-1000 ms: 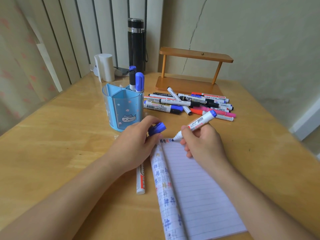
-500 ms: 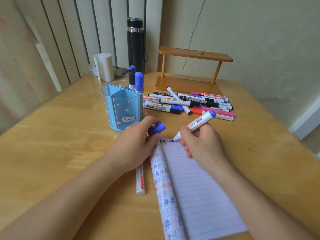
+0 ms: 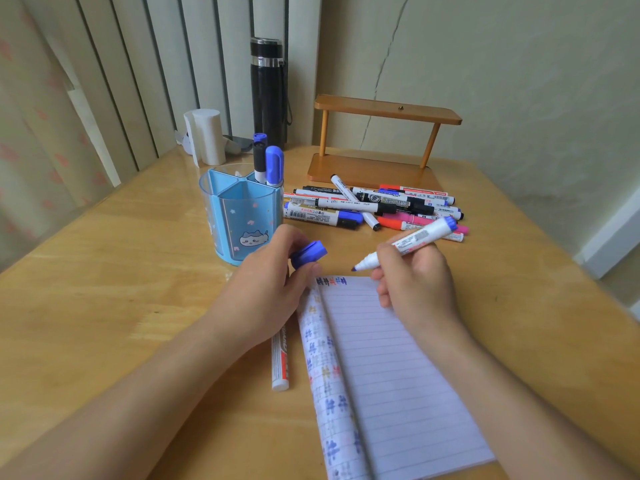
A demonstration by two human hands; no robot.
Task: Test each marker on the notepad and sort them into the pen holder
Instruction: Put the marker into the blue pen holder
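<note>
My right hand (image 3: 415, 282) is curled round the blue marker (image 3: 419, 237), uncapped, w/ the tip just off the far end of the notepad (image 3: 391, 375), close to the test marks on the top line. My left hand (image 3: 266, 282) pinches the blue cap (image 3: 308, 254) & rests on the folded-back pages at the notepad's left.

Risks from here, as I judge them:
- the wet tip is near the notepad's far edge, so a small slip prob puts ink on the bench (image 3: 104, 306)
- fresh marks sit just left of my right hand; dragging it across would smear them
- the cap is held by a fingertip pinch only; if I fumble the recap it could drop & roll into the marker pile (image 3: 374, 206) on the far right
- if I lift my left hand, the folded pages may spring back over the wet ink
- a loose marker (image 3: 280, 362) lies under my left wrist, near side; a nudge could send it rolling
- the pen holder (image 3: 239, 216), far left, just beyond my left hand, has several compartments & two markers (image 3: 273, 164) in the far one; rushing = wrong slot, or I knock it
</note>
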